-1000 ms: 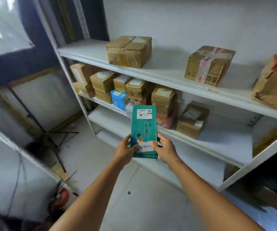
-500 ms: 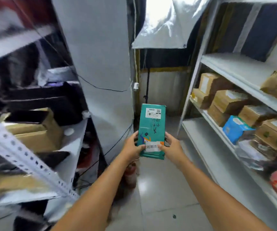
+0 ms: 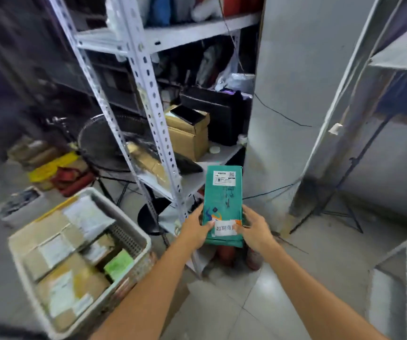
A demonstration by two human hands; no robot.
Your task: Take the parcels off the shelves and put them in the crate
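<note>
Now the left hand (image 3: 197, 229) and the right hand (image 3: 255, 231) grip the bottom end of the green parcel (image 3: 223, 204), one on each side. It is up in the air, right of the crate (image 3: 146, 244). It looks thin, light and fairly stiff, so holding its side edges should do.

Quick tally: one teal parcel (image 3: 223, 200), two white labels (image 3: 224, 178) on it, and two hands gripping it, left hand (image 3: 197, 229) and right hand (image 3: 254, 231). One pale crate (image 3: 146, 238), and inside I count one light green box (image 3: 118, 265), one white bag (image 3: 87, 217) and at least four brown boxes (image 3: 72, 285) (too blurry down there for an exact number). Also one black fan (image 3: 102, 143), one open cardboard box (image 3: 187, 136), one small white round lid (image 3: 214, 150) and two red cylinders (image 3: 225, 253) down low.
</note>
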